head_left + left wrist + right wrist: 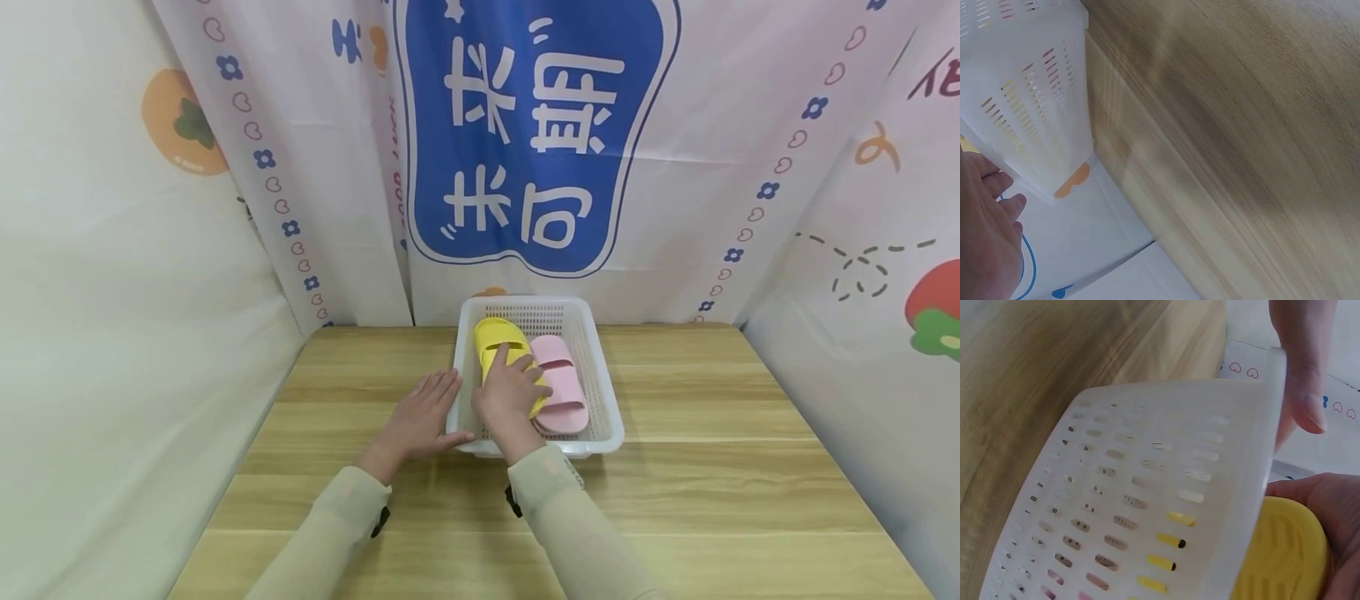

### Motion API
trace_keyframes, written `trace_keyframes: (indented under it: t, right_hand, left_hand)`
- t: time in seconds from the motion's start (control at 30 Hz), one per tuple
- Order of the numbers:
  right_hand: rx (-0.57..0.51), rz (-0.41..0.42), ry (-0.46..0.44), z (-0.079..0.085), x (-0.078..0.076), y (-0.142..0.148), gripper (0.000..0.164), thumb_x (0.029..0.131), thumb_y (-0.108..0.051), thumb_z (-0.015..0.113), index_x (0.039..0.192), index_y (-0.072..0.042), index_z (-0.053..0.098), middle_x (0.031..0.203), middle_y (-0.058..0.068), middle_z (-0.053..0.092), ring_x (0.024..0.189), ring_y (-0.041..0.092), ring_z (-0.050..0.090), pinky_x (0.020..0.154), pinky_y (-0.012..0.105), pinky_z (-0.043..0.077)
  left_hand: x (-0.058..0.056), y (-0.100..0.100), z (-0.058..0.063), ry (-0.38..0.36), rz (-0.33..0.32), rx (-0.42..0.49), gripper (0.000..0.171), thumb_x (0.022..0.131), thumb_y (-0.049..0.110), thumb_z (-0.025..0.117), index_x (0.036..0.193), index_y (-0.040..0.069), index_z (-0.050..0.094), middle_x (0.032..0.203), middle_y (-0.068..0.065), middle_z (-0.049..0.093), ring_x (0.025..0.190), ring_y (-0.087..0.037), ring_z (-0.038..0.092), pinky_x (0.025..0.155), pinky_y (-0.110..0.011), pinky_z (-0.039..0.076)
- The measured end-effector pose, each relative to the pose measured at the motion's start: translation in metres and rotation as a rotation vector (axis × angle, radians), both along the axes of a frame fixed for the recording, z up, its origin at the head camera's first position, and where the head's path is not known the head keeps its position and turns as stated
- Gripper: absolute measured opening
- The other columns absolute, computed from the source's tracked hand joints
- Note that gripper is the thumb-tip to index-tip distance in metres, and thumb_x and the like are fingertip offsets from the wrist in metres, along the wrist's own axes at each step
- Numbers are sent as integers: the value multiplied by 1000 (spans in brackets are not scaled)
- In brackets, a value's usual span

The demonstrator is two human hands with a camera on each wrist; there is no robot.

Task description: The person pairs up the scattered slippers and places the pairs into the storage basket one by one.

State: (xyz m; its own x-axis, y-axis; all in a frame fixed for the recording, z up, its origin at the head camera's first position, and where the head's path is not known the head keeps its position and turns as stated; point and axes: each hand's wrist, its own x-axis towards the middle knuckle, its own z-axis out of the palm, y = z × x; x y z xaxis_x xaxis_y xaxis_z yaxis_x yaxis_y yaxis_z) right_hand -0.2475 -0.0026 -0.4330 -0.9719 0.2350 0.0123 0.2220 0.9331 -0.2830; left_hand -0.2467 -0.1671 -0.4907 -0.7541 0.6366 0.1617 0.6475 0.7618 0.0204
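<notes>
A yellow slipper point(498, 333) lies in a white plastic basket point(611, 408), left of a pink slipper point(564, 387). My right hand point(508, 393) reaches over the basket's front and rests on the yellow slipper, fingers spread across its strap. From the right wrist, the yellow slipper's rounded end point(1285, 550) shows beyond the basket rim, against my right hand point(1342, 515). At the left rim lies my left hand point(425, 417), its fingers straight along the outside and its thumb pointing along the front corner. The left wrist view shows its fingertips beside the slotted basket wall point(1035, 106).
The basket stands at the back of a wood-grain table point(697, 467). Right behind it hangs a white cloth with a blue printed panel point(525, 167). Printed white cloth walls point(135, 317) close off both sides.
</notes>
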Motion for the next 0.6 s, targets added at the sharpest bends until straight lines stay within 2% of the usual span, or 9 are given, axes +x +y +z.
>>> trace_keyframes:
  t: [0.3, 0.6]
  right_hand:
    - [-27, 16, 17, -4, -2, 5, 90, 80, -39, 73, 153, -14, 28, 147, 33, 31, 131, 52, 33, 95, 73, 32]
    - [-64, 63, -1, -4, -3, 13, 89, 81, -41, 69, 154, -13, 26, 149, 32, 28, 132, 51, 32, 94, 73, 32]
  left_hand:
    - [-1, 1, 1, 3, 4, -3, 102, 88, 78, 29, 151, -2, 25, 158, -17, 21, 144, -33, 18, 118, -44, 12]
    - [-2, 1, -1, 10, 5, 7, 102, 87, 78, 29, 151, -2, 26, 157, -17, 23, 144, -34, 20, 118, -44, 12]
